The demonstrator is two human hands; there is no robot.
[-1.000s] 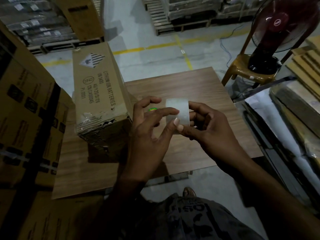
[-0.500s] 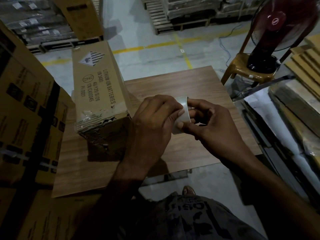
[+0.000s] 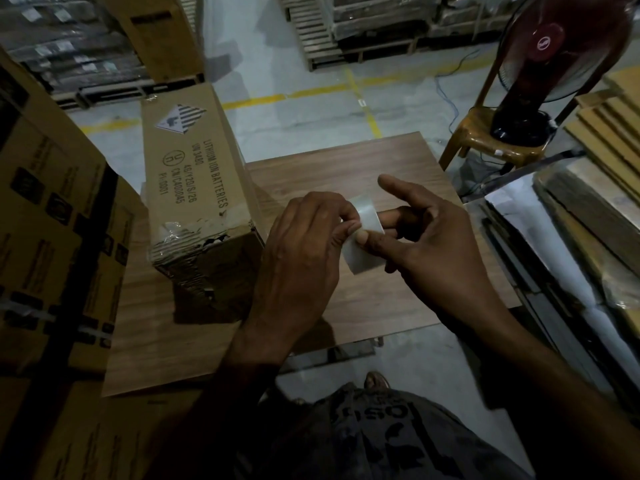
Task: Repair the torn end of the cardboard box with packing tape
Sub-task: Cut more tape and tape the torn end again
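I see the cardboard box (image 3: 194, 174) lying on the left part of the table (image 3: 346, 161), its torn end (image 3: 201, 258) facing the near edge and set back from it. Bare tabletop runs right of the box to the far and right edges. Stacked cartons (image 3: 52, 220) stand just beside the left edge. A chair (image 3: 485, 140) carrying a fan (image 3: 554, 57) stands off the far right corner.

The tape roll (image 3: 365, 220) is held above the table, apart from the box. The left hand (image 3: 304, 258) pinches its rim. The right hand (image 3: 436, 251) grips it, thumb on its face.

Compared with 0.5 s ago, the right index finger now points straight out and more of the roll is exposed.
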